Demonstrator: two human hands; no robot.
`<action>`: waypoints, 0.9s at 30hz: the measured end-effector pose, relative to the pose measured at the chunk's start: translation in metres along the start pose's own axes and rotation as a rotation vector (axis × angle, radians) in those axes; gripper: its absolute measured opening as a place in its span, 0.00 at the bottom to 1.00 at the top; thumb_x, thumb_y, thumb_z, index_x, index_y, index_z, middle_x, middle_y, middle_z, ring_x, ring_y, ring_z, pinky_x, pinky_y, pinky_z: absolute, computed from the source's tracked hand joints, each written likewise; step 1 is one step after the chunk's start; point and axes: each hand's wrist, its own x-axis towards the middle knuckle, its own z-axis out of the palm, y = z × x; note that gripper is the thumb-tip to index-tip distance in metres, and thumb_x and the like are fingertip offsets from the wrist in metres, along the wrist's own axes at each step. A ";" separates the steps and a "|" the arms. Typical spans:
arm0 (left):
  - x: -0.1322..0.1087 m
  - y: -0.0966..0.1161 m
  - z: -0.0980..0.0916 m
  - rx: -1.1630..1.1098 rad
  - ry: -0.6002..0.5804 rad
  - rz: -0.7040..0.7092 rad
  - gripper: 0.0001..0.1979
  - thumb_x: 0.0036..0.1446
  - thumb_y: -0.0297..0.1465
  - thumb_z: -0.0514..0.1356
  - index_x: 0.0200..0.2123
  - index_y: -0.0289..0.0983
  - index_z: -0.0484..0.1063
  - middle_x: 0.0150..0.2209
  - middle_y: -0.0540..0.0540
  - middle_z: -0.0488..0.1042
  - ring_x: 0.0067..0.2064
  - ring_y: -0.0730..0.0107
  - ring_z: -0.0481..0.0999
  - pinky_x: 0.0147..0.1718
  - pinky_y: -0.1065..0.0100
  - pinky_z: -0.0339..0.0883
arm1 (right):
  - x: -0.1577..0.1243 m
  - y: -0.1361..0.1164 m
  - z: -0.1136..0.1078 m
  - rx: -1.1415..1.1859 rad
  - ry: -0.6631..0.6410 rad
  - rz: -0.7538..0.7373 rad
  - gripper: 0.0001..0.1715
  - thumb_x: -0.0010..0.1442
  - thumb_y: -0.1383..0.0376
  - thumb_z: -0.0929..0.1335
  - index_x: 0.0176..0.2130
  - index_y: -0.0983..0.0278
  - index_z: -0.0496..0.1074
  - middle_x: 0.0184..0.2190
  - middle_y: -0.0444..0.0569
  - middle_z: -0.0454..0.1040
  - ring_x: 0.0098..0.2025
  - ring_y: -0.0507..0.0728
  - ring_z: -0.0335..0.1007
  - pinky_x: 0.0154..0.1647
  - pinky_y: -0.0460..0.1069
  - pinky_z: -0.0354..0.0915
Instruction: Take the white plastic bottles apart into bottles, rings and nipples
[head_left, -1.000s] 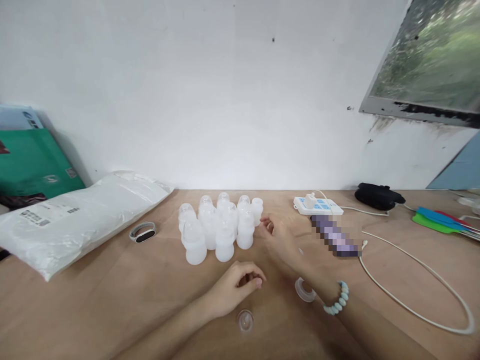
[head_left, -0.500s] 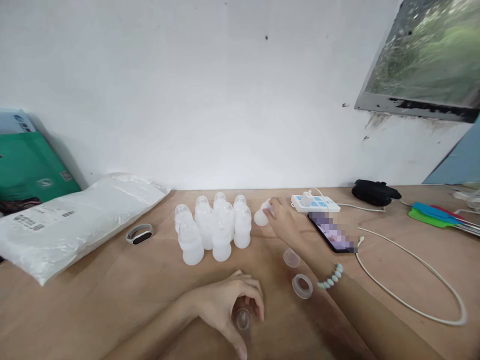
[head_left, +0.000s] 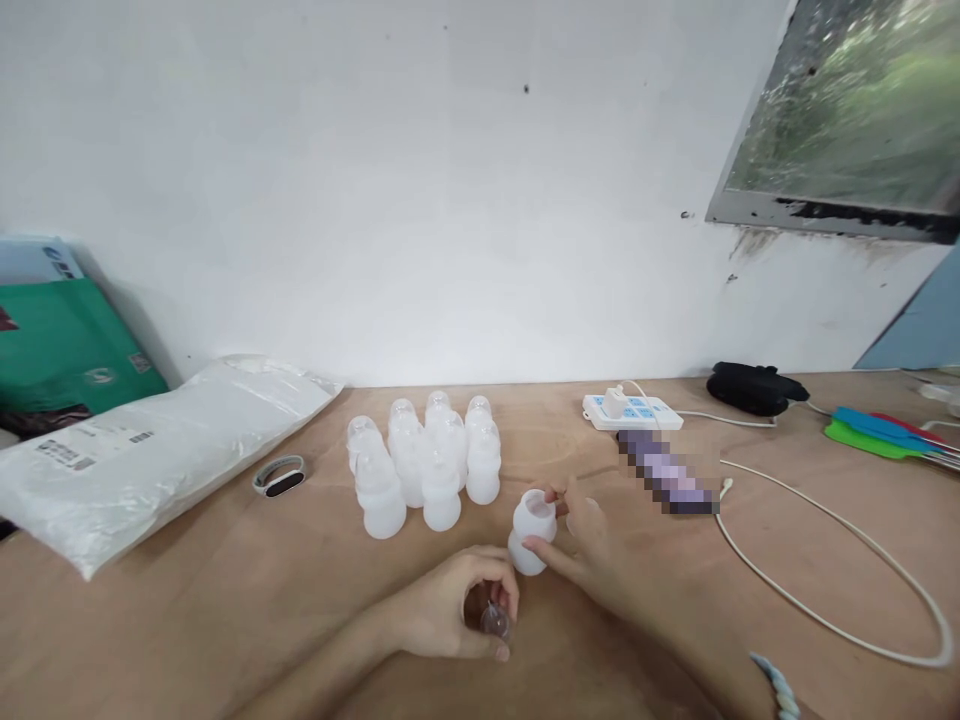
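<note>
My right hand (head_left: 592, 545) grips a milky white baby bottle (head_left: 530, 550) by its upper part, thumb in front and fingers at the rim. The bottle stands upright with its mouth uncovered, a little beyond and right of my left hand. My left hand (head_left: 457, 605) is curled round a small clear dome-shaped piece (head_left: 495, 622), low over the table; whether it is a cap or a teat I cannot tell. Behind it stand several similar white bottles with clear dome caps (head_left: 439, 465), grouped closely together. My right hand and forearm cover the table area to their right.
A white mailing bag (head_left: 172, 440) and a grey fitness band (head_left: 281, 478) lie to the left. On the right are a power strip (head_left: 634, 412), a blurred phone (head_left: 667, 475), a looped white cable (head_left: 840, 500), a black case (head_left: 754, 388) and coloured spatulas (head_left: 885, 430).
My right hand has brought the white bottle from the back of the table toward me, now upright. My left fingers have closed in on the clear piece. The loose ring is now out of sight.
</note>
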 end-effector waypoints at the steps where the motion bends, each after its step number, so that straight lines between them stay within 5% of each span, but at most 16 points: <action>1: 0.000 0.000 0.001 -0.006 0.025 -0.003 0.14 0.44 0.35 0.72 0.30 0.38 0.70 0.34 0.52 0.69 0.35 0.70 0.68 0.34 0.70 0.63 | 0.000 0.003 0.004 0.005 0.007 0.004 0.18 0.58 0.59 0.70 0.45 0.61 0.64 0.40 0.51 0.78 0.40 0.61 0.77 0.41 0.55 0.69; 8: 0.002 0.003 0.005 0.175 0.089 0.006 0.12 0.49 0.31 0.70 0.35 0.40 0.71 0.37 0.50 0.70 0.41 0.64 0.68 0.40 0.67 0.64 | 0.012 0.015 0.009 -0.028 0.067 -0.096 0.30 0.61 0.56 0.68 0.58 0.63 0.58 0.55 0.60 0.72 0.54 0.65 0.71 0.50 0.59 0.69; 11: 0.003 0.003 0.005 0.234 0.103 -0.022 0.14 0.49 0.33 0.71 0.37 0.40 0.71 0.38 0.50 0.70 0.43 0.62 0.68 0.42 0.65 0.63 | 0.015 0.013 -0.015 -0.084 0.179 -0.075 0.19 0.62 0.58 0.66 0.50 0.64 0.65 0.45 0.57 0.75 0.44 0.61 0.74 0.43 0.55 0.69; 12: 0.003 0.003 0.005 0.249 0.107 -0.033 0.15 0.49 0.32 0.71 0.37 0.40 0.71 0.38 0.50 0.70 0.43 0.62 0.68 0.43 0.65 0.62 | 0.015 0.012 -0.025 -0.121 0.155 -0.028 0.10 0.63 0.60 0.65 0.42 0.62 0.67 0.36 0.52 0.76 0.36 0.59 0.73 0.36 0.53 0.67; 14: 0.004 0.003 0.005 0.276 0.118 -0.050 0.14 0.50 0.31 0.71 0.38 0.40 0.70 0.40 0.50 0.71 0.44 0.61 0.68 0.44 0.64 0.62 | 0.013 0.008 -0.045 -0.196 -0.035 0.062 0.09 0.61 0.60 0.66 0.31 0.60 0.65 0.25 0.44 0.72 0.26 0.55 0.68 0.28 0.49 0.60; 19: 0.004 0.002 0.005 0.332 0.146 -0.042 0.12 0.55 0.33 0.69 0.37 0.40 0.69 0.41 0.48 0.71 0.45 0.60 0.68 0.45 0.63 0.62 | -0.003 0.004 -0.064 -0.374 -0.468 0.179 0.16 0.45 0.62 0.75 0.31 0.59 0.67 0.22 0.41 0.69 0.24 0.55 0.64 0.22 0.46 0.47; 24: 0.005 0.001 0.005 0.316 0.141 -0.051 0.14 0.53 0.34 0.70 0.37 0.40 0.69 0.41 0.49 0.70 0.44 0.61 0.68 0.44 0.64 0.62 | -0.010 -0.009 -0.052 -0.351 -0.548 0.177 0.16 0.42 0.70 0.73 0.32 0.60 0.67 0.20 0.40 0.67 0.19 0.52 0.58 0.18 0.46 0.43; 27: 0.005 -0.002 0.005 0.283 0.157 -0.041 0.18 0.50 0.37 0.72 0.38 0.40 0.68 0.40 0.50 0.70 0.42 0.61 0.68 0.43 0.64 0.62 | -0.007 -0.029 -0.044 -0.219 -0.517 0.029 0.10 0.51 0.70 0.71 0.34 0.61 0.68 0.30 0.44 0.74 0.28 0.55 0.68 0.23 0.46 0.53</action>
